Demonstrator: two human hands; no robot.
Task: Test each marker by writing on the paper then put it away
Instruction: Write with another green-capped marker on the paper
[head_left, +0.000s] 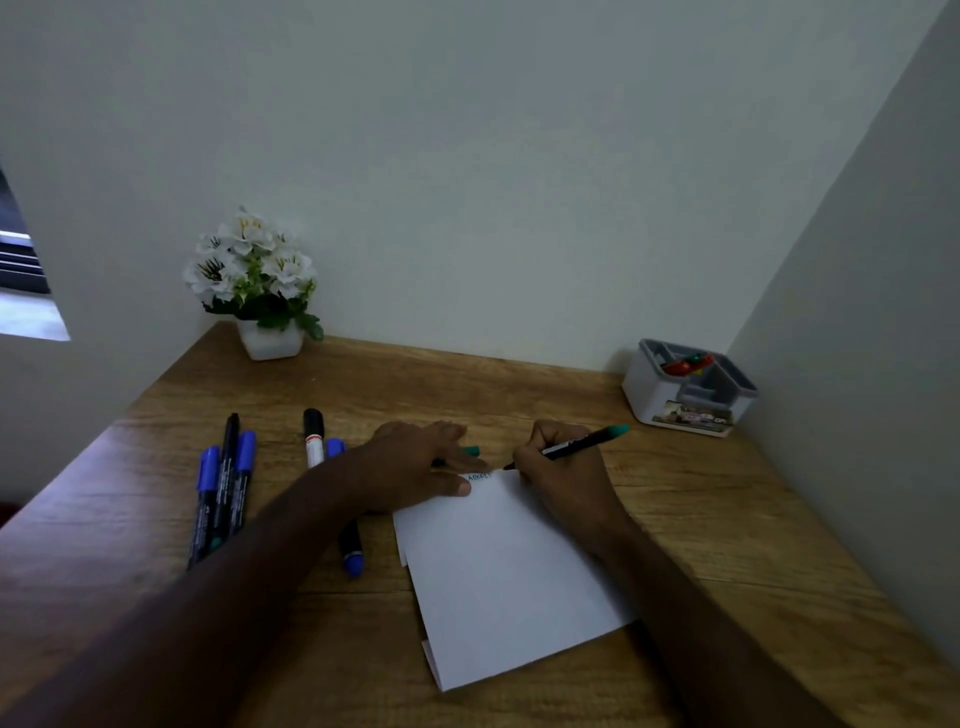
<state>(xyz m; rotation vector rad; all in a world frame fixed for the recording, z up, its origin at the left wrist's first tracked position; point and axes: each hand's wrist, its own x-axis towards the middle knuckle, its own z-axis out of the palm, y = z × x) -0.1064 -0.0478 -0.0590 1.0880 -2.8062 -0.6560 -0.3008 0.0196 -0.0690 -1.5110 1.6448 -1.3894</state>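
at nine o'clock on the brown wood-grain worktop (467, 384) lie three slim markers with blue caps and black barrels (221, 499), side by side and touching, caps toward the far wall. up at eleven o'clock a small white pot of white artificial flowers (257, 286) stands in the corner against the wall. just right of the trio sits a thicker marker with a black cap and white body (314, 439), and beside it another blue-capped marker (349, 540) runs under my left forearm, one blue end showing past the arm at each side.

my left hand (415, 467) lies flat with fingers relaxed, thumb pressing the top left corner of the white folded sheet of paper (509, 571); a teal cap (471, 451) peeks out by its fingertips, and i cannot tell whether they hold it. a few small letters are written along the paper's top edge.

my right hand (561, 467) is curled around a black marker with a teal end (576, 446), tip resting at the paper's top edge, barrel slanting toward two o'clock.

at two o'clock, against the right wall, a white and grey plastic desk organiser (688, 389) holds something red and green in one compartment.
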